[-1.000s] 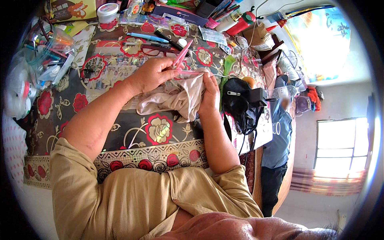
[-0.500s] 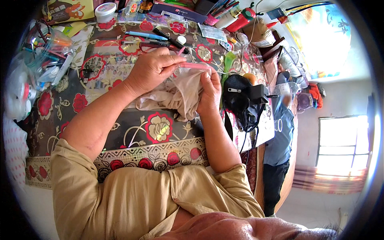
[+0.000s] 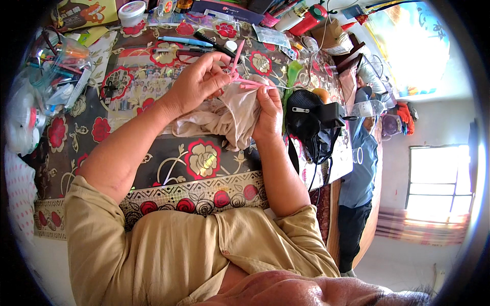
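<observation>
Above the table I hold what looks like a pair of pink-framed glasses. One thin pink arm points up and away from me; the rest runs sideways between my hands. My left hand pinches the frame near that arm's base, its fingers bent. My right hand grips the other end, thumb on top, together with a crumpled beige cloth. The cloth hangs down between my hands towards the tabletop. The fingers of my right hand are partly hidden behind the cloth.
A dark flowered tablecloth covers the table. Pens and a white cap lie beyond my hands. A black bag stands right of my right hand, a clear jar of pens at left. Another person stands at right.
My left fingers have shifted and opened somewhat on the frame. The pink arm now sticks up more clearly, and the pink bars between my hands have turned. The cloth stays in my right hand.
</observation>
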Demonstrator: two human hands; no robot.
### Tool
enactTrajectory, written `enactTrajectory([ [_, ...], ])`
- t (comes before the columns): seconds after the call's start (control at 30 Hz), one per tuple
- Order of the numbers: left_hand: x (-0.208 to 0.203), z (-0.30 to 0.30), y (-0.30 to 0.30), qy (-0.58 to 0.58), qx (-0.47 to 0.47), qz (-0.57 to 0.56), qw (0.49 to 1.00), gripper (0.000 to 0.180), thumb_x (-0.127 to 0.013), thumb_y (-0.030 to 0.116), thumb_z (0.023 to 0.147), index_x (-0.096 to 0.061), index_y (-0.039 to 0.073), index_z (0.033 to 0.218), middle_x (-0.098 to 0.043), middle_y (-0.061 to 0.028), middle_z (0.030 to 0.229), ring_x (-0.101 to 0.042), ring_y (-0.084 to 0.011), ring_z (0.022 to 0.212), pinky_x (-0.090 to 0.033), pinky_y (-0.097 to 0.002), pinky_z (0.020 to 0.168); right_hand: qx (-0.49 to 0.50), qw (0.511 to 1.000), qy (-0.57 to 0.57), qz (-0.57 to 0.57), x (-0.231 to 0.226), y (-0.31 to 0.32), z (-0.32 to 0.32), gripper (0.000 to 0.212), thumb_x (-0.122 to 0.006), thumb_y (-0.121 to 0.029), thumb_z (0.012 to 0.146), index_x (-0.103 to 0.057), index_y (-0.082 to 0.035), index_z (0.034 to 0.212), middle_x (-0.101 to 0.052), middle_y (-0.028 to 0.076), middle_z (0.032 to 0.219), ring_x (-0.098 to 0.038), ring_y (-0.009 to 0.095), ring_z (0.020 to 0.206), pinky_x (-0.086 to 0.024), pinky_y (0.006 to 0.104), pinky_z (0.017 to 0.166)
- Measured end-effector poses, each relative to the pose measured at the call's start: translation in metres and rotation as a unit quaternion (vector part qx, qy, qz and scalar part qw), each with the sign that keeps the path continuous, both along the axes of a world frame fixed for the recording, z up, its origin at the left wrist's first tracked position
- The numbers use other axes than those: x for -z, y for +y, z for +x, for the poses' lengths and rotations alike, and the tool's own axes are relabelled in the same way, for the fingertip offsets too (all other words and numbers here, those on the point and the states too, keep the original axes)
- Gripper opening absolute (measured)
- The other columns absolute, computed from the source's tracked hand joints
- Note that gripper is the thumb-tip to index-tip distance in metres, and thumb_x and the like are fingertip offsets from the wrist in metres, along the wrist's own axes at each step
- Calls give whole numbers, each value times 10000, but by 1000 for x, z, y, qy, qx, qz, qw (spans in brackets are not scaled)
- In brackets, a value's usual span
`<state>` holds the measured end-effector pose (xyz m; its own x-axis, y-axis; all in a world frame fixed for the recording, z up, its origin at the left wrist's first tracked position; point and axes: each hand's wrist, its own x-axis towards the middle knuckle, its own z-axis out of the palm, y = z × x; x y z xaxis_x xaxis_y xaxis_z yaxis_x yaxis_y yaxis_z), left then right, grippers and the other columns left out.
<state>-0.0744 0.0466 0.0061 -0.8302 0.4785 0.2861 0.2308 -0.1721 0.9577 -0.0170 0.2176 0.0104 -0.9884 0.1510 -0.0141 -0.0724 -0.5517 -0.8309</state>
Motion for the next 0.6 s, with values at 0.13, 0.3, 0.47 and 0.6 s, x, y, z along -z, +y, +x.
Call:
enactTrajectory([
  [0.13,4,-6,-5,-84,69,-51,993,214,-499,248,901,-532,54,984,-494,30,736,-472,-43,607,-415,-189,526,-7,998,21,53,4,0,2,188,-541,-95,860,-513,-55,1041,-602,73,947,-587,169,854,-493,315,761],
  [0.3,7,-5,-4,-61,76,-25,995,149,-541,195,880,-560,48,891,-506,35,713,-469,-36,614,-416,-192,536,-24,998,-1,57,2,1,0,183,-536,-100,865,-516,-36,1036,-603,71,933,-588,155,828,-492,297,744],
  [0.47,7,-2,-2,30,39,-40,998,115,-584,144,851,-565,42,902,-530,31,755,-485,-40,668,-431,-198,596,-25,997,-39,59,3,-1,-1,164,-541,-118,867,-538,-28,1005,-606,64,912,-583,135,788,-488,277,708],
  [0.6,10,-2,0,80,37,-52,995,114,-597,124,839,-566,40,908,-536,30,768,-496,-48,702,-439,-204,635,-49,993,-69,84,8,-6,1,159,-548,-120,865,-548,-28,994,-607,56,902,-578,127,769,-483,269,685],
])
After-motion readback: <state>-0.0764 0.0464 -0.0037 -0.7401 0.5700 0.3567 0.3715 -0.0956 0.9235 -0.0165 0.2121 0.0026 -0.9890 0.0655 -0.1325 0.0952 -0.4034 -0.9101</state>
